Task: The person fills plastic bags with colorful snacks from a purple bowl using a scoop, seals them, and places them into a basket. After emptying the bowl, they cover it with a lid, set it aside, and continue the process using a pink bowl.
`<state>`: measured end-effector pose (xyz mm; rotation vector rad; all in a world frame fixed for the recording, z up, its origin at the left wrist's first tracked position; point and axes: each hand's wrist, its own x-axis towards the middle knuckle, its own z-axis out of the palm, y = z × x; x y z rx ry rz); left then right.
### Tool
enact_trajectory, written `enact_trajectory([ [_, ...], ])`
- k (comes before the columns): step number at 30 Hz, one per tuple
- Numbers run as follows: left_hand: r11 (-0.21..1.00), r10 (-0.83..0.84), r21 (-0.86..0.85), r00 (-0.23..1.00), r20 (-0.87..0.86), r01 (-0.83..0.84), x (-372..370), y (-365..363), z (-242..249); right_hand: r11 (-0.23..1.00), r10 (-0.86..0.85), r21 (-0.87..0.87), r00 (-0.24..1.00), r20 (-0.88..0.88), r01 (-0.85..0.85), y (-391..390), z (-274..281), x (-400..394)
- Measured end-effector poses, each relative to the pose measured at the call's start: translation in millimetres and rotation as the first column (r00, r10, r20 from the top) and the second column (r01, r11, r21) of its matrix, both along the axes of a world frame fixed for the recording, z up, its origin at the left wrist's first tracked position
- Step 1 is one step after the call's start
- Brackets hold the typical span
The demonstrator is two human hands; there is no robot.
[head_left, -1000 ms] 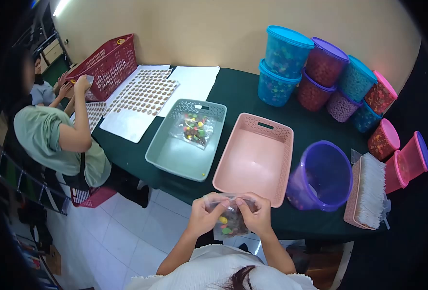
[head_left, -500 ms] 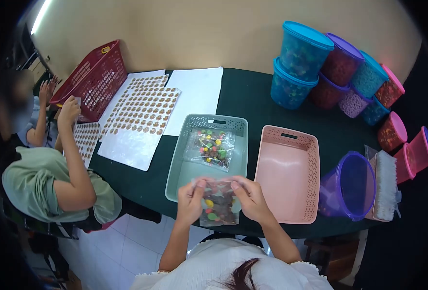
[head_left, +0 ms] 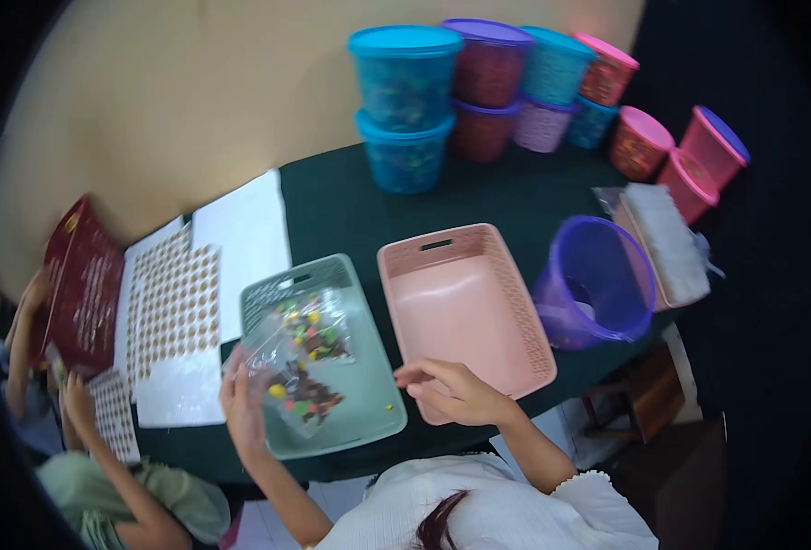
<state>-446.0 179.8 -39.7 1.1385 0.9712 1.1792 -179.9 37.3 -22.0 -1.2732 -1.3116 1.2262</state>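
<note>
My left hand (head_left: 244, 406) holds a clear plastic bag (head_left: 297, 396) of brown, yellow and green pieces over the near left part of the green tray (head_left: 375, 403). Behind it in that tray lies another filled bag (head_left: 321, 332). A small yellow piece (head_left: 389, 407) sits near the tray's right side. My right hand (head_left: 444, 389) is off the bag, over the near left edge of the pink tray (head_left: 460, 312); its fingers are bent and a little apart, with nothing seen between them.
Lidded tubs (head_left: 405, 87) stand at the back. A purple bucket (head_left: 598, 284) and a basket of clear plastic bags (head_left: 664, 238) are on the right. Sticker sheets (head_left: 176, 302) and a red basket (head_left: 83, 284) lie left, beside co-workers' hands (head_left: 77, 408).
My right hand has let go of the bag and moved right, over the pink tray's edge. My left hand has carried the bag left over the green tray. The view has turned right.
</note>
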Motion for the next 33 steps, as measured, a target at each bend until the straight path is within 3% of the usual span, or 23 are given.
enact_trajectory([
  [1, 0.996, 0.018, 0.088, 1.0, -0.008, -0.017, -1, 6, -8, 0.998, -0.055, -0.003, 0.998, 0.008, 0.055, -13, -1, 11],
  [3, 0.966, 0.254, 0.1, 0.948, -0.193, -0.239, 2, 11, -16, 0.989, -0.125, 0.091, 0.987, 0.098, 0.116, -40, -1, 29],
  [5, 0.909, 0.415, 0.209, 0.828, -0.377, -0.36, 20, 7, -3, 0.973, -0.23, -0.018, 0.97, 0.082, 0.232, -68, 16, 42],
  [7, 0.847, 0.511, 0.311, 0.822, -0.25, -0.431, 51, 0, 9, 0.941, -0.338, 0.016, 0.932, 0.128, 0.338, -92, 24, 55],
  [10, 0.894, 0.377, 0.341, 0.898, -0.226, -0.29, 99, -19, 31, 0.86, -0.511, 0.093, 0.841, 0.18, 0.502, -122, 45, 74],
  [12, 0.966, 0.123, 0.252, 0.962, -0.246, -0.059, 133, -36, 40, 0.765, -0.644, 0.175, 0.737, 0.204, 0.62, -140, 54, 90],
  [13, 0.967, 0.109, 0.251, 0.962, -0.252, -0.044, 149, -46, 41, 0.73, -0.683, 0.213, 0.69, 0.24, 0.649, -147, 59, 101],
  [15, 0.959, -0.173, 0.191, 0.965, -0.195, 0.211, 178, -68, 39, 0.726, -0.682, 0.291, 0.597, 0.422, 0.623, -148, 73, 129],
  [16, 0.959, -0.173, 0.187, 0.963, -0.205, 0.212, 191, -78, 36, 0.745, -0.657, 0.315, 0.564, 0.501, 0.588, -141, 75, 148],
  [18, 0.883, -0.445, 0.117, 0.89, -0.096, 0.454, 217, -100, 28, 0.871, -0.478, 0.324, 0.482, 0.735, 0.37, -109, 71, 193],
  [19, 0.886, -0.441, 0.108, 0.892, -0.098, 0.45, 231, -111, 27, 0.943, -0.334, 0.302, 0.447, 0.83, 0.142, -88, 59, 217],
  [21, 0.833, -0.518, 0.11, 0.834, -0.192, 0.543, 265, -132, 27, 0.991, 0.12, -0.107, 0.181, 0.976, -0.08, -48, 23, 242],
  [22, 0.808, -0.544, 0.109, 0.804, -0.238, 0.579, 279, -139, 24, 0.885, 0.448, -0.442, 0.008, 0.894, -0.147, -28, 16, 242],
  [24, 0.82, -0.513, 0.142, 0.822, -0.248, 0.555, 312, -155, 22, 0.683, 0.674, -0.676, -0.119, 0.729, -0.275, -14, -34, 246],
  [25, 0.834, -0.475, 0.17, 0.839, -0.268, 0.526, 327, -162, 21, 0.688, 0.668, -0.672, -0.121, 0.734, -0.274, -7, -80, 238],
  [27, 0.868, -0.432, 0.162, 0.874, -0.224, 0.47, 355, -176, 16, 0.395, 0.733, -0.879, -0.484, 0.478, -0.269, 11, -157, 232],
  [29, 0.908, -0.267, 0.203, 0.88, -0.393, 0.366, 378, -184, 16, 0.53, 0.754, -0.716, -0.133, 0.643, -0.455, -4, -85, 246],
  [31, 0.928, -0.182, 0.227, 0.89, -0.418, 0.296, 399, -190, 16, 0.579, 0.674, -0.579, -0.063, 0.736, -0.574, -22, -37, 268],
  [33, 0.944, -0.092, 0.249, 0.897, -0.433, 0.217, 416, -193, 13, 0.837, 0.373, -0.22, 0.228, 0.9, -0.502, -45, -27, 287],
])
